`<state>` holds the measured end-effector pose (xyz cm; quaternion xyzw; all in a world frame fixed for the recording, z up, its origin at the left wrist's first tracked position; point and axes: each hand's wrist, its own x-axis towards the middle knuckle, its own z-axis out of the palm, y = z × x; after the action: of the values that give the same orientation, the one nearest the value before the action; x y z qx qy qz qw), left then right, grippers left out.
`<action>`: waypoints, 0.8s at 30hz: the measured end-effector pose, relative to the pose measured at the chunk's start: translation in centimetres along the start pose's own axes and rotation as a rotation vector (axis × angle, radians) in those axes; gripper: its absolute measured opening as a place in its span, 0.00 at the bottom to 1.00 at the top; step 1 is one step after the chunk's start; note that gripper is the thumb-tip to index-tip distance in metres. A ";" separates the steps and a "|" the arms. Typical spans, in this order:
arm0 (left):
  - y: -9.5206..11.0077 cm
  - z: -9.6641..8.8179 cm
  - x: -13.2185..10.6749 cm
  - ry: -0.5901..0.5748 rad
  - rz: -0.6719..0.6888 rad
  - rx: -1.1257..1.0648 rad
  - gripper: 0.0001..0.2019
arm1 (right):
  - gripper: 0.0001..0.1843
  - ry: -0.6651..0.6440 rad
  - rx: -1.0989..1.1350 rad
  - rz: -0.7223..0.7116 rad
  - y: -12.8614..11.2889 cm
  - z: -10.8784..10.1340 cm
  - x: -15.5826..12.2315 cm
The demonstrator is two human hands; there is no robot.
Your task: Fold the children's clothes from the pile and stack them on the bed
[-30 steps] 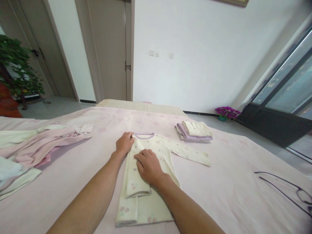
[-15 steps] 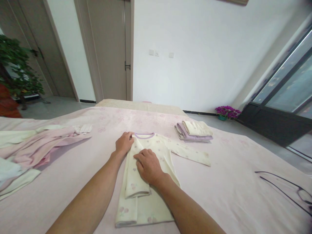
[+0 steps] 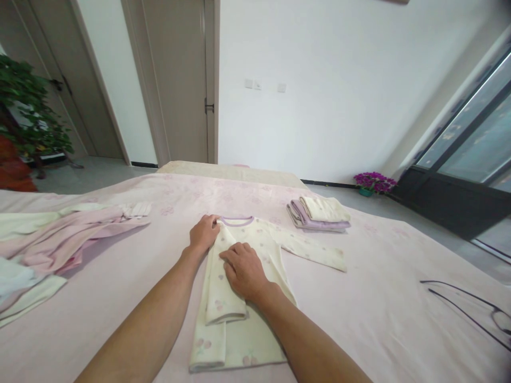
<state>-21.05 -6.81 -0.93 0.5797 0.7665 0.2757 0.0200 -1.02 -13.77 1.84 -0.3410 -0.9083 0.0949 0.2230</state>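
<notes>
A cream long-sleeved shirt [image 3: 263, 340] with a fruit print and a lilac neckband lies in front of me. Its left side and left sleeve are folded inward over the body, while the right sleeve [image 3: 315, 253] stretches out to the right. At the folded shoulder by the neckband, my left hand [image 3: 204, 232] is closed on the cloth, its fingertips partly hidden. My right hand [image 3: 245, 271] rests palm down on the folded sleeve, fingers extended and slightly bent, pressing without gripping.
A stack of folded clothes [image 3: 319, 213] sits beyond the right sleeve. Loose pink and pale garments [image 3: 80, 234] lie in a heap at the left. Black-framed glasses [image 3: 463, 295] are at the right on the pink floral cover [image 3: 359, 319]. Purple flowers [image 3: 373, 182] stand by the wall.
The view has shifted very slightly. Both hands and the shirt keep practically the same positions.
</notes>
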 end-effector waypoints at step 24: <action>1.6 -1.1 -1.7 0.244 0.407 -0.068 0.17 | 0.28 -0.152 -0.081 -0.122 -0.4 -0.1 -1.0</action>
<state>-19.51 -8.54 0.21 0.6835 0.6210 0.3678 -0.1093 -0.50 -14.73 1.69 -0.2857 -0.9448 0.0700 0.1446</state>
